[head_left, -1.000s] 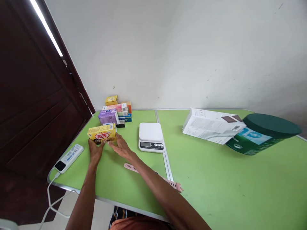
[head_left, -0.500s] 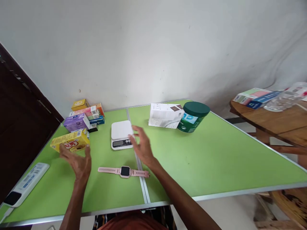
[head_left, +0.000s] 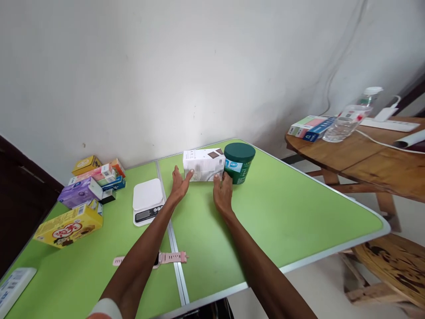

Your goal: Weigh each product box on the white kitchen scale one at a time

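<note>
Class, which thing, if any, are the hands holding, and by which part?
The left hand and right hand are at opposite ends of the white box; any hold is unclear.

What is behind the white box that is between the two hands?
Behind the white box, a narrow strip of green tabletop and the wall show above it. The green tub stands beside its right end. Anything low behind the box is covered.
</note>
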Tool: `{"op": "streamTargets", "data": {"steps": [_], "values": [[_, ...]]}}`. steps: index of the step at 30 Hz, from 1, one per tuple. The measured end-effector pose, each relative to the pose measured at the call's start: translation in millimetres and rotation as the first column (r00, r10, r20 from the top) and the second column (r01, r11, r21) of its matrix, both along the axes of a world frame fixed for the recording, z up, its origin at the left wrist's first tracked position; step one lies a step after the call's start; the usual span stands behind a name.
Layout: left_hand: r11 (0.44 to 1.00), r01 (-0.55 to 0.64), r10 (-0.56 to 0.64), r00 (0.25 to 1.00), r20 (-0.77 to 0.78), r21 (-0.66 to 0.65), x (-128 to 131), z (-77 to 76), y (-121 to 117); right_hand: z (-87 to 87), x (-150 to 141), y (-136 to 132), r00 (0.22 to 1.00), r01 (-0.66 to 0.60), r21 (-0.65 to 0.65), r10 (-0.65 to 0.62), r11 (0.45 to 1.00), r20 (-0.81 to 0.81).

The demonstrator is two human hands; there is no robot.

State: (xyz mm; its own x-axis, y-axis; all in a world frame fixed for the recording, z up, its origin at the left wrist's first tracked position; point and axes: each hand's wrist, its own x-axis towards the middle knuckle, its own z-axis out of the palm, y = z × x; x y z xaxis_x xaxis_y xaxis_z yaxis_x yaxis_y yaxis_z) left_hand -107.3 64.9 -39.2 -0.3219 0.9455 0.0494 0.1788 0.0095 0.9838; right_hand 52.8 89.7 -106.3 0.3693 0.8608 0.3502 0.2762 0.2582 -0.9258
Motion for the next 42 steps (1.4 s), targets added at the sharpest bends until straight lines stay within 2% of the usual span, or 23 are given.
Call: {"op": "streamTargets", "data": {"steps": [2,5,10,13,16,19,22,25,28,31,35,38,42], "values": [[1.000,0.014,-0.014,0.999,0.040,0.011,-1,-3.1,18,1.8,0,-1,1.000,-0.007,-0.003,0.007,1.000,0.015],[0.998,0.013,-0.020,0.994,0.104,0.069,-5,-8.4,30,6.1,5,-4,0.998,-0.056,0.000,0.056,0.998,0.040],[0.997,-0.035,0.023,0.987,0.162,0.072,-17,-9.2,32,6.8,-3,-9,0.997,-0.062,-0.027,0.063,0.998,0.037],[0.999,0.018,-0.025,0.989,0.143,0.046,-16,-4.9,32,2.1,-16,-15,0.993,-0.120,-0.067,0.121,0.990,0.006],[0.997,0.060,-0.057,0.994,0.094,-0.039,-9,-0.2,25,0.7,-21,-19,0.986,-0.165,-0.097,0.164,0.982,-0.020],[0.997,0.058,-0.055,0.996,0.068,-0.041,-3,9.8,7,7.2,-16,-23,0.979,-0.203,-0.046,0.202,0.978,-0.022],[0.996,0.055,-0.054,0.998,-0.018,0.076,-6,29.6,-21,18.5,-13,-29,0.967,-0.255,0.044,0.255,0.966,0.007],[0.982,0.028,-0.006,0.993,-0.116,0.189,-23,51.3,-56,28.8,-27,-41,0.944,-0.329,0.122,0.325,0.937,0.045],[0.974,-0.058,0.094,0.984,-0.154,0.219,-51,61.0,-90,35.2,-56,-54,0.907,-0.421,0.190,0.417,0.887,0.060],[0.960,-0.159,0.195,0.971,-0.141,0.228,-83,55.3,-118,36.5,-92,-64,0.861,-0.506,0.217,0.503,0.835,0.074],[0.940,-0.248,0.282,0.952,-0.121,0.235,-121,37.0,-140,30.3,-130,-76,0.818,-0.573,0.218,0.567,0.790,0.094],[0.931,-0.282,0.313,0.944,-0.107,0.234,-139,25.4,-145,25.1,-143,-82,0.810,-0.586,0.204,0.575,0.784,0.116],[0.933,-0.280,0.311,0.943,-0.115,0.224,-149,16.3,-149,24.7,-148,-87,0.814,-0.581,0.197,0.568,0.789,0.122]]}}
